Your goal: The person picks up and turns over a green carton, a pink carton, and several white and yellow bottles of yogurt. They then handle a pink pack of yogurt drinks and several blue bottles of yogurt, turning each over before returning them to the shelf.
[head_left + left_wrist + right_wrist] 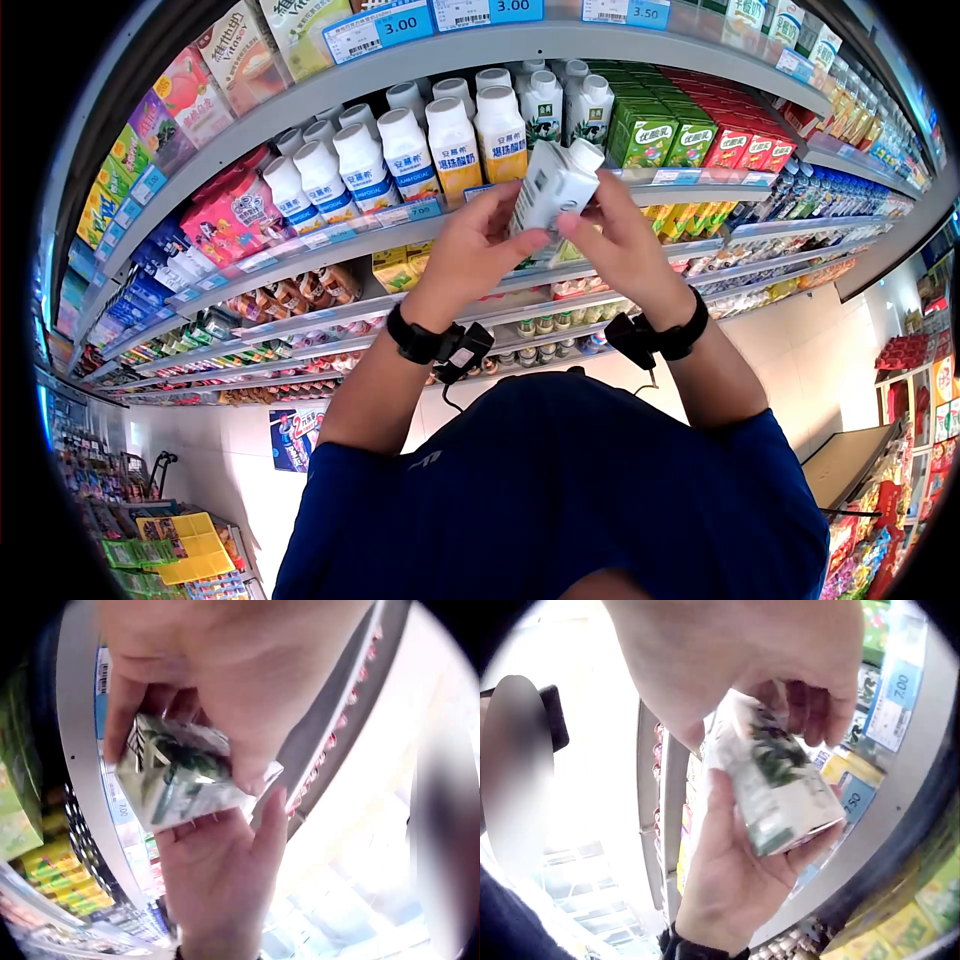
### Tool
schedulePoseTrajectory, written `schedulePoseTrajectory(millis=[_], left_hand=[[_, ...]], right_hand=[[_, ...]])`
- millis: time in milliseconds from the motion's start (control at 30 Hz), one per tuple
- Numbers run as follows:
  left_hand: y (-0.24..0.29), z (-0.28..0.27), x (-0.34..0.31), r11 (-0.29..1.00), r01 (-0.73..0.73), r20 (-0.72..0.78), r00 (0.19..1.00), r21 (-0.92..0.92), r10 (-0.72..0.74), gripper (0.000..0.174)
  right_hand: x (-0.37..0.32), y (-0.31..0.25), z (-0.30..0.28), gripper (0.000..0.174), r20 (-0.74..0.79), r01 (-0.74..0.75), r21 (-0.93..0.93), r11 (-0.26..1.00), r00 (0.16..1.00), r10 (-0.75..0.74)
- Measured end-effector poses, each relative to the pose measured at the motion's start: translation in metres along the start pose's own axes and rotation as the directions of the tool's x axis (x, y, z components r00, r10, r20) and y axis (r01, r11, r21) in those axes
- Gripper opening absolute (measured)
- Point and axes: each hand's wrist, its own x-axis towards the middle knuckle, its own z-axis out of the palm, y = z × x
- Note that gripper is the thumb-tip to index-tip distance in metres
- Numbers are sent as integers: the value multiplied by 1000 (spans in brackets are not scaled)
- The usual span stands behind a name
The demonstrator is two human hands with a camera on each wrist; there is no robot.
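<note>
Carton [553,192], side print [775,756] blurred

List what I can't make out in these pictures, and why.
- Small print on the carton: too small in the head view, blurred in both wrist views.
- Some fingertips of the left hand and right hand: head view, hidden behind the carton.
- How many white bottles stand at the back: head view, the front ones hide them.
- Floor straight below the person: head view, covered by the blue shirt.
</note>
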Motion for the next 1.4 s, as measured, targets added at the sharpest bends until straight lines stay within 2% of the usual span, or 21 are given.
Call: schedulePoseTrajectory(millis=[67, 100, 167, 200, 300, 333, 367, 467, 533, 733, 833, 933, 1000, 1033, 1067, 1100, 1133, 1200, 1300, 1367, 1400], left_hand=[[4, 10, -3, 908, -57, -145, 981, 416, 128, 70], [5, 13, -4, 906, -57, -145, 981, 420, 129, 70], [7, 17, -9, 539, -137, -83, 927, 831, 365, 73], [8, 18, -11, 536, -133, -87, 927, 833, 364, 73], [14, 13, -11, 542, -170, -15, 947, 823, 320, 65], [15, 4, -10, 830, -100, -52, 987, 548, 153, 61], [16, -3, -10, 981, 26, -19, 1000, 192, -23, 57], [8, -19, -7, 999, 21, 132, 991, 39, -25, 52], [0, -24, -9, 998, 56, 161, 985, 18, -58, 56], [0, -22, -16, 994, 101, 190, 977, -30, -93, 68], [12, -9, -19, 995, 71, 284, 958, -72, -48, 78], [16, 4, -21, 994, 96, 204, 976, -57, -83, 90], [12, 8, -19, 998, 62, -49, 997, -10, -62, 89], [15, 12, -17, 998, 61, -48, 997, -10, -61, 89], [19, 15, -15, 925, 71, -150, 989, 374, -15, 82], [22, 19, -13, 708, 112, -226, 972, 697, 68, 75], [19, 22, -13, 708, 112, -228, 971, 697, 71, 75], [9, 27, -14, 155, -86, 19, 922, 984, 388, 62], [8, 30, -15, 226, -128, 15, 897, 966, 441, 61], [13, 26, -15, 277, -133, 4, 905, 952, 424, 64], [16, 21, -14, 638, -73, -95, 969, 767, 226, 64]], right_hand=[[0, -8, 8, 54, -11, -48, 94, 994, 999, 49], [0, -11, 12, 53, -17, -97, 186, 978, 995, 102], [3, -14, 17, 55, -62, -167, 161, 973, 982, 179], [6, -14, 18, 57, -109, -240, 134, 962, 961, 255], [11, 4, 12, 64, -23, -110, 304, 946, 992, 123], [14, 5, 5, 64, -21, -105, 304, 947, 993, 117], [15, 4, -3, 66, 56, -136, 313, 940, 991, 125], [14, -5, -13, 67, 189, -195, 362, 912, 973, 133], [13, -2, -14, 74, 294, -243, 380, 892, 947, 133], [9, 4, -7, 81, 335, -275, 391, 879, 931, 142], [7, 0, -2, 77, 293, -130, 498, 857, 956, -26], [5, -3, -3, 74, 255, -83, 491, 867, 965, -52], [4, 2, -5, 71, 76, -84, 276, 958, 995, 66], [7, 14, -3, 77, 5, -53, 234, 971, 999, 54], [4, 19, 0, 77, 5, -54, 234, 971, 999, 54], [1, 18, 7, 79, -31, -59, 198, 978, 997, 66], [0, 18, 14, 81, -66, -62, 162, 985, 995, 74], [2, 22, 22, 79, -114, -45, 164, 985, 991, 65], [3, 18, 21, 67, -120, -155, 199, 968, 976, 181], [5, 24, 14, 66, -103, -75, 225, 971, 990, 100], [6, 24, 10, 65, -88, 4, 253, 967, 996, 18]])
